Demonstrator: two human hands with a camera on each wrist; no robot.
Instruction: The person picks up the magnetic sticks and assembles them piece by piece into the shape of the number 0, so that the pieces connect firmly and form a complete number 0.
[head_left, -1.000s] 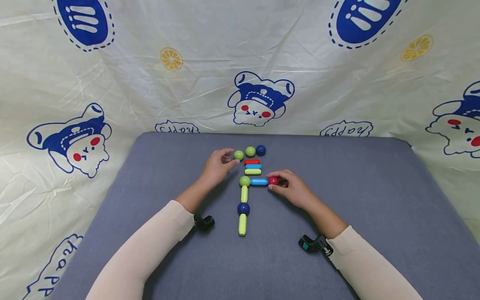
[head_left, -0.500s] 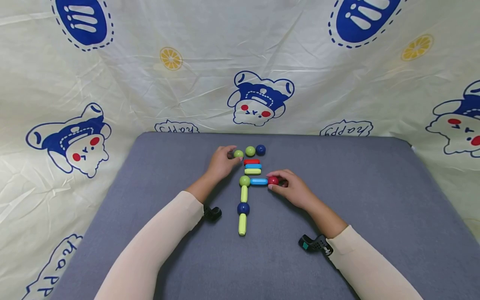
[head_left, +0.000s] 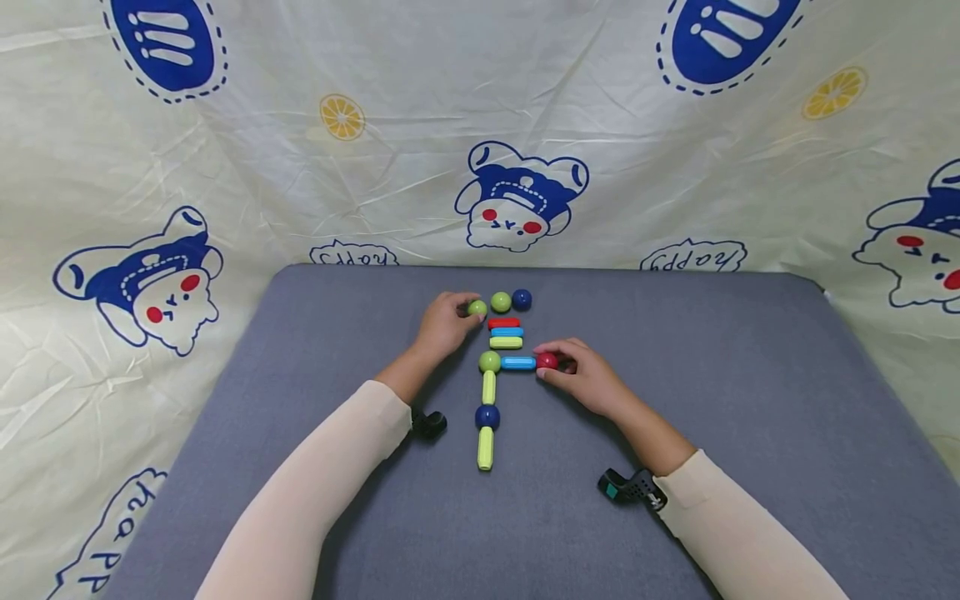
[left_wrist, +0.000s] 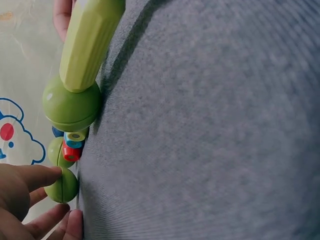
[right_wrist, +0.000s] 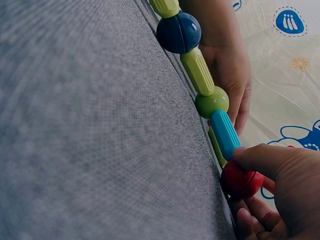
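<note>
My left hand (head_left: 441, 327) pinches a green ball (head_left: 477, 309) at the left end of the back row. The left wrist view shows the thumb and fingers on either side of that green ball (left_wrist: 64, 186). With its thumb and fingers, my right hand (head_left: 591, 382) holds a red ball (head_left: 547, 362), which touches the end of a blue rod (head_left: 517, 363). That rod's other end meets a green corner ball (head_left: 490, 362). From there a yellow-green rod (head_left: 489, 388), a dark blue ball (head_left: 487, 417) and another yellow-green rod (head_left: 485, 450) run toward me in line.
Behind the joined pieces lie a red rod (head_left: 504, 323), a light blue rod (head_left: 507, 332) and a yellow-green rod (head_left: 506, 343), side by side. A green ball (head_left: 500, 302) and a dark blue ball (head_left: 521, 300) sit farther back on the grey table (head_left: 750, 375).
My left hand has moved slightly right and away from me, and its fingers have closed on the green ball. The right hand stays on the red ball.
</note>
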